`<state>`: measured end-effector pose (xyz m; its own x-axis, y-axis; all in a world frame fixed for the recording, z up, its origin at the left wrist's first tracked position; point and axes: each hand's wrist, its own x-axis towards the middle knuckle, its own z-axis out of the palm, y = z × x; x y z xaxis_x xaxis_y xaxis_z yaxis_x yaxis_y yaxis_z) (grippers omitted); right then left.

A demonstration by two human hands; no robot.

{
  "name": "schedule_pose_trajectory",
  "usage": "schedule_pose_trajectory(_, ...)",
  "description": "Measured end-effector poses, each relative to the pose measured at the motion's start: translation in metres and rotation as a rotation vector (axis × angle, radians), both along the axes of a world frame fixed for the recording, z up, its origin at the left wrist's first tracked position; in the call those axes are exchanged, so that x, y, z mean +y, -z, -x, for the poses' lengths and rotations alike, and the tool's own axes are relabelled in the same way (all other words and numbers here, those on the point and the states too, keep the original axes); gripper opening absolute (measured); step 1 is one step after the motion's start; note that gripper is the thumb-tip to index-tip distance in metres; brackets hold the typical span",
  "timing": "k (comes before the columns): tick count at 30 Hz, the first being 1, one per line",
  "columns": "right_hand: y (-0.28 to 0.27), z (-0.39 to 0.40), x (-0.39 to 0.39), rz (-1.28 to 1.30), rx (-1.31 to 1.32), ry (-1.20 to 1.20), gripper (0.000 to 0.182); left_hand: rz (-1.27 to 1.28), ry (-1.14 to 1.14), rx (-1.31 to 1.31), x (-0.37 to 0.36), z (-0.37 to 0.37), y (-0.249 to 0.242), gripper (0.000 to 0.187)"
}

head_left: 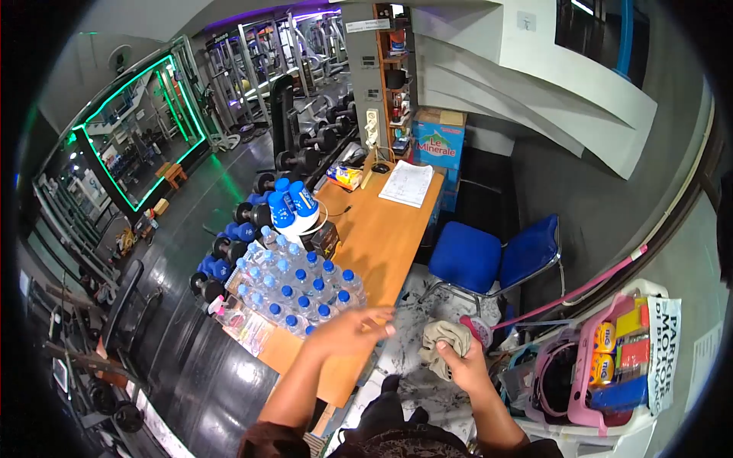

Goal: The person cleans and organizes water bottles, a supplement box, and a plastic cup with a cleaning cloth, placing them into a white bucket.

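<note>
You have a single view, from a camera worn on your head, so no second view overlaps it. It looks forward and steeply down through a fisheye lens: a dark round border cuts the corners and straight edges bow outward. Your left hand (347, 330) and right hand (462, 365) sit close to the lens at the lower centre of the frame, forearms entering from the bottom edge. The wooden desk (382, 233) runs from the lower centre up toward the middle, near you. The gym machines (267, 53) lie far off at the upper left, the blue chair (489, 263) at centre right.
</note>
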<state>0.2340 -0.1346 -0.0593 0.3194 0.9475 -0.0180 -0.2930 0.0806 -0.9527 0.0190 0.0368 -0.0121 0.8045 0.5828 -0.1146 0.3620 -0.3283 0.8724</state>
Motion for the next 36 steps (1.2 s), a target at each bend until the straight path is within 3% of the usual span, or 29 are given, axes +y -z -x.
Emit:
schedule_pose_trajectory(2,-0.004,-0.009,0.027,-0.037,-0.052,-0.031,0.034,0.008,-0.047,0.038,0.063,-0.001,0.002,0.062)
schedule_pose_trajectory(5,-0.007,-0.026,0.063,-0.018,-0.078,-0.006,0.032,-0.178,-0.072,0.261,0.146,-0.008,0.004,0.062)
schedule_pose_trajectory(11,-0.026,-0.043,0.121,0.021,-0.223,0.031,0.031,-0.351,-0.230,0.805,0.312,-0.006,0.099,0.073)
schedule_pose_trajectory(15,-0.035,-0.045,0.158,0.044,-0.221,0.103,0.031,-0.372,-0.370,1.092,0.358,-0.007,0.122,0.063)
schedule_pose_trajectory(20,-0.031,-0.050,0.194,0.107,-0.237,0.110,0.034,-0.415,-0.432,1.175,0.395,-0.002,0.177,0.054)
schedule_pose_trajectory(23,-0.030,-0.051,0.206,0.110,-0.235,0.121,0.035,-0.440,-0.452,1.205,0.400,-0.009,0.183,0.051)
schedule_pose_trajectory(29,-0.023,-0.058,0.207,0.109,-0.250,0.123,0.037,-0.406,-0.551,0.986,0.406,-0.025,0.204,0.053)
schedule_pose_trajectory(32,-0.022,-0.060,0.199,0.110,-0.202,0.159,0.037,-0.481,-0.428,0.947,0.401,-0.042,0.181,0.054)
schedule_pose_trajectory(36,-0.025,-0.067,0.182,0.083,-0.261,0.215,0.036,-0.706,-0.437,0.775,0.343,-0.092,0.060,0.057)
